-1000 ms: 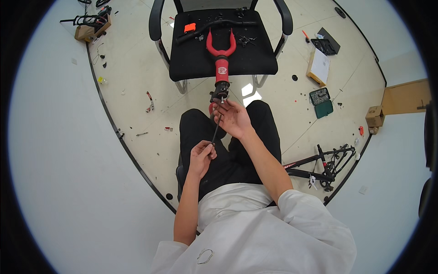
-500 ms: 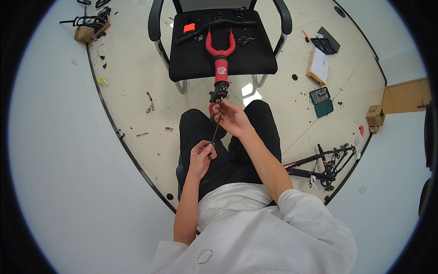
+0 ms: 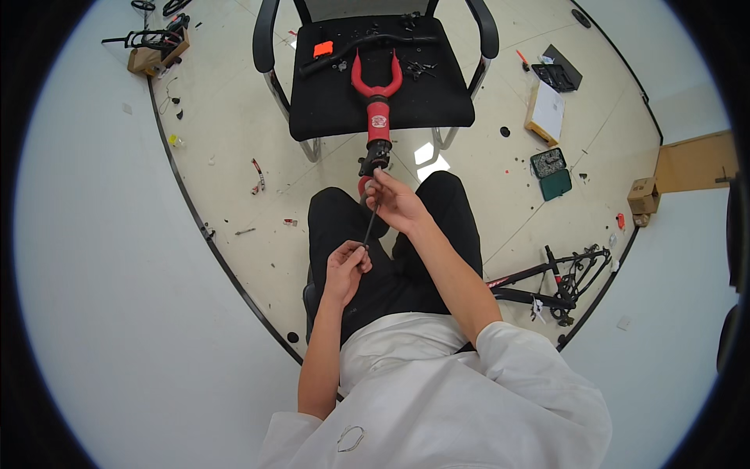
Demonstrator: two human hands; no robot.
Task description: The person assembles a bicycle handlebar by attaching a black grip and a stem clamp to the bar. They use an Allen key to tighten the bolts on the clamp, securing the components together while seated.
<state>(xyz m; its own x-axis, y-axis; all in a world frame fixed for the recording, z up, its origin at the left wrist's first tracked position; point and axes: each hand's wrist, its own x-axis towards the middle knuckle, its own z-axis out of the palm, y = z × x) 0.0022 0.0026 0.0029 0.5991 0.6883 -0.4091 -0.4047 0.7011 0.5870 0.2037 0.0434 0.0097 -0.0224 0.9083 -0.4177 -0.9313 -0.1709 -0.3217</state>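
My left hand (image 3: 344, 270) is closed round the lower end of a thin dark rod (image 3: 371, 225) above my lap. Along the rod's upper part, the fingers of my right hand (image 3: 397, 202) are pinched together; they hide its far end. Just beyond those fingertips is the black clamp-like end (image 3: 376, 150) of a red bicycle fork (image 3: 379, 121). The fork's two prongs point away from me on the black chair seat (image 3: 328, 117). Part of a red ring-shaped piece (image 3: 363, 184) shows beside my right fingers, between my knees.
On the chair lie a black handlebar (image 3: 336, 59), an orange block (image 3: 323, 49) and small metal parts (image 3: 420, 69). A bicycle frame (image 3: 547, 285) rests on the floor at right, with a green case (image 3: 555, 184) and a white-topped box (image 3: 545, 113) farther off.
My right fingertips have shifted slightly against the clamp end and cover a small metallic bit that showed there before. My left hand and the fork have hardly moved.
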